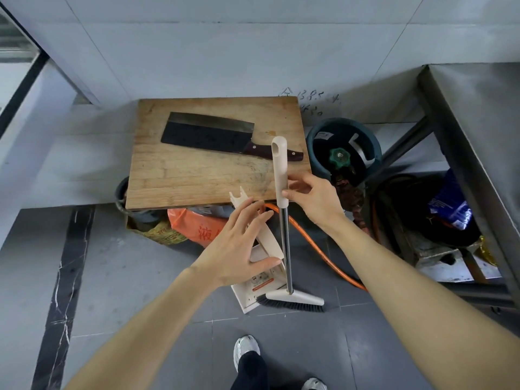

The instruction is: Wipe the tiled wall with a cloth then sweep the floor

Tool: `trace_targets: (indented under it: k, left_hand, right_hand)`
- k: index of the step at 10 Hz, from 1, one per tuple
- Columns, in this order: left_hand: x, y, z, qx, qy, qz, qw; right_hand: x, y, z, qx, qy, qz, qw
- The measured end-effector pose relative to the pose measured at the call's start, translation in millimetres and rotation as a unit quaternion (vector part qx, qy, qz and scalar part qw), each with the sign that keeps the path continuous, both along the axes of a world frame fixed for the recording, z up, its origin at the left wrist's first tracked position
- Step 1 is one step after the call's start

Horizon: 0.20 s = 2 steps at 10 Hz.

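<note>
From the head camera, grey floor tiles [140, 277] fill the lower frame, crossed at lower left by a dark marbled strip [60, 291]. Pale wall tiles [197, 52] span the top. A steel worktop [484, 114] runs down the right edge.

In the centre a wooden cutting board [197, 170] lies flat with a cleaver [213, 135] on it. Below its lower edge sit an orange bag [197, 226] and a yellow bag [160, 230]. To the right stands a gas cylinder [343, 147], with an orange hose [318, 246] trailing across the floor. A blue packet [450, 204] lies under the worktop.

The broom [287, 240] stands upright mid-frame, its bristle head on the floor, beside the cream dustpan [261, 274]. The right hand [315, 198] pinches the broom's cream grip. The left hand [242, 243], fingers straight, rests against the dustpan's handle. White shoes [244, 350] show at the bottom.
</note>
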State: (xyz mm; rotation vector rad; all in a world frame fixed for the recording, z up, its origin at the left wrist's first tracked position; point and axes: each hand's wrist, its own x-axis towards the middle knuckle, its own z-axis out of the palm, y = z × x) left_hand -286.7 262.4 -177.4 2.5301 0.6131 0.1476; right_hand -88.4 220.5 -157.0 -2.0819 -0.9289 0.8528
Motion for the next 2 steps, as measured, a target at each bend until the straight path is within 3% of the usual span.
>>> trace_targets:
  k: [2]
  left_hand:
    - [2, -3, 21, 0.016, 0.056, 0.002, 0.998]
  right_hand:
    - [4, -30, 16, -0.001, 0.002, -0.025, 1.0]
